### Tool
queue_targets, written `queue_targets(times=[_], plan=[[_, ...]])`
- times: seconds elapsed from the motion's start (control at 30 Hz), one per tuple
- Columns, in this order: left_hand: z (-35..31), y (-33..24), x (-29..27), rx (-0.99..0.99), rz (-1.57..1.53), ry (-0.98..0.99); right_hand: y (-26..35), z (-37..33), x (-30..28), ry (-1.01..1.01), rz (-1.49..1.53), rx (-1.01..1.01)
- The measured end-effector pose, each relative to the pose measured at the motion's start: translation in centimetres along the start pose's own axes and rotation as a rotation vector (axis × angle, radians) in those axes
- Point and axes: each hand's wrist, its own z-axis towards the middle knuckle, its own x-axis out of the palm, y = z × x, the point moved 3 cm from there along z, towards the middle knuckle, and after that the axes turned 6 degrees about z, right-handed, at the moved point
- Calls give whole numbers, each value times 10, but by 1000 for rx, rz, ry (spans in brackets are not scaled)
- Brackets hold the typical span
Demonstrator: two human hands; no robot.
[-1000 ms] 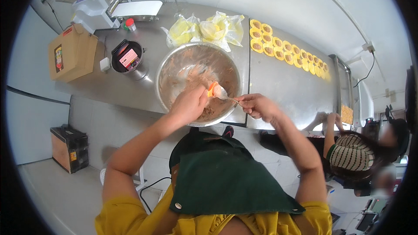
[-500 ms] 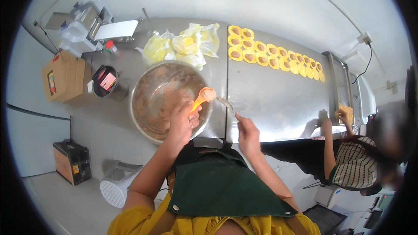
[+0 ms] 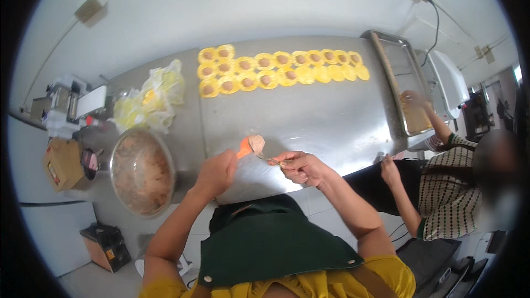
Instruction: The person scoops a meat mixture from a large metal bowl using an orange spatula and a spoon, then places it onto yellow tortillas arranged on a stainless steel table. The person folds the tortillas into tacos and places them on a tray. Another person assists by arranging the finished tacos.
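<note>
1. Since the earlier frame, the view had swung to the right: the steel mixing bowl (image 3: pixel 142 172) had slid from the middle to the left, the rows of yellow wrappers (image 3: pixel 276 69) had moved to the upper centre, and both hands had come away from the bowl to meet over the bare steel table (image 3: pixel 331 116).
2. The lump of pinkish-brown filling (image 3: pixel 256 143) sat on the tip of the orange spatula (image 3: pixel 244 147), above the table's near edge and between the 2 hands.
3. The left hand (image 3: pixel 216 172) was curled closed around the spatula's handle, with the blade pointing up and to the right.
4. The right hand (image 3: pixel 302 166) was pinched on a thin metal utensil (image 3: pixel 269 159), its tip reaching left to the filling; whether it was a spoon or a fork could not be told.
5. The bowl, just left of the left hand, held more of the same brown filling.
6. Behind the bowl lay a heap of clear plastic bags with yellow wrappers (image 3: pixel 149 102).
7. The laid-out wrappers formed about 3 short rows at the left, thinning to 1 or 2 toward the right, most with a dab of filling in the middle.
8. At the table's right end stood a long metal tray (image 3: pixel 400 85), where another person's hand (image 3: pixel 411 99) reached in; that person wore a checked top (image 3: pixel 450 187).
9. At the far left were a cardboard box (image 3: pixel 62 163), a small dark container (image 3: pixel 88 163) and a grey machine (image 3: pixel 63 105).
10. The person wore a green apron (image 3: pixel 265 248) over a yellow shirt.
</note>
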Motion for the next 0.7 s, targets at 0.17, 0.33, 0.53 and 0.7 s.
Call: queue_targets(times=[0.17, 0.33, 0.53, 0.7], plan=[[-27, 42, 12, -377, -91, -298, 97, -54, -2, -484, -342, -972], [-67, 73, -5, -579, -312, -509, 134, 15, -114, -1312, -1181, -1449], [-113, 61, -31, -639, -393, -607, 67, 49, -52, -965, -845, -1101], [-105, 79, -28, -524, -283, -531, -48, 76, 102, -168, -1295, -950]])
